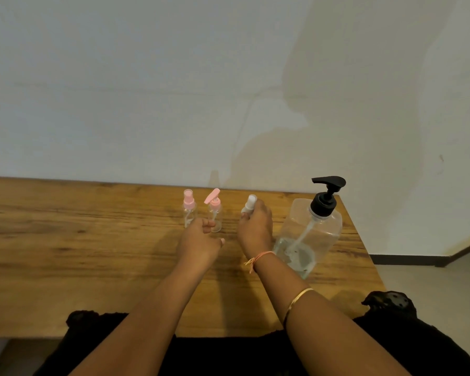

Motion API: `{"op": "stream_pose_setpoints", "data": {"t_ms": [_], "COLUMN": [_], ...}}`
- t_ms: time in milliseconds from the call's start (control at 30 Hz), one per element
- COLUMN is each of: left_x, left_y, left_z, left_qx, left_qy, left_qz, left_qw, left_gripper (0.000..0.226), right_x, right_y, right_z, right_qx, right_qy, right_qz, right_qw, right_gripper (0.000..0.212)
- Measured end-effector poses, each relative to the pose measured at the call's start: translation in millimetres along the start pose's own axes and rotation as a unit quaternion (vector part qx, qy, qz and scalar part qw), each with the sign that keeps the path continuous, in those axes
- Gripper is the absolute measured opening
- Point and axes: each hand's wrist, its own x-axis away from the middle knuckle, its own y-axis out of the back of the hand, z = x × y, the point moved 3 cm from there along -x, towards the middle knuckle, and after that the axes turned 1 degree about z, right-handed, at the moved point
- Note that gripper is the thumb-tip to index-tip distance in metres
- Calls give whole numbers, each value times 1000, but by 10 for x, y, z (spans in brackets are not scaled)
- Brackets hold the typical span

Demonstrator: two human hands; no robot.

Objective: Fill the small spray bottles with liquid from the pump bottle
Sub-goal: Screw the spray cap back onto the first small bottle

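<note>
A large clear pump bottle (pixel 314 229) with a black pump head stands at the right of the wooden table (pixel 79 240), a little liquid in its bottom. My right hand (pixel 255 229) grips a small spray bottle with a white cap (pixel 250 202), hiding its body. Left of it stand two small clear bottles: one with a pink spray cap (pixel 189 206) and one with a pink pump top (pixel 214 206). My left hand (pixel 201 240) hovers just in front of these two, fingers loosely curled, holding nothing.
The table ends at a white wall behind the bottles and at its right edge (pixel 364 245) just beyond the pump bottle. Floor and dark skirting show at the right. Dark clothing lies along the near edge.
</note>
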Motion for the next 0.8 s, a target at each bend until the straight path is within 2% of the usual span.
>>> {"op": "stream_pose_setpoints", "data": {"t_ms": [367,633,800], "left_x": [-23,-12,-58], "left_y": [-31,-87,-173], "left_z": [9,-67,-97], "left_qx": [2,-50,-68], "left_qy": [8,2,0], "left_qz": [-1,-33,-59], "left_qw": [1000,998,996], "left_gripper": [39,49,42], "right_x": [65,330,589], "right_y": [-15,-40,120], "right_z": [-70,-87,-158], "right_qx": [-82,-46,4], "right_qy": [-14,-13,-29], "right_qz": [-1,28,102], "right_qw": [997,998,994], "right_gripper": [40,50,61]}}
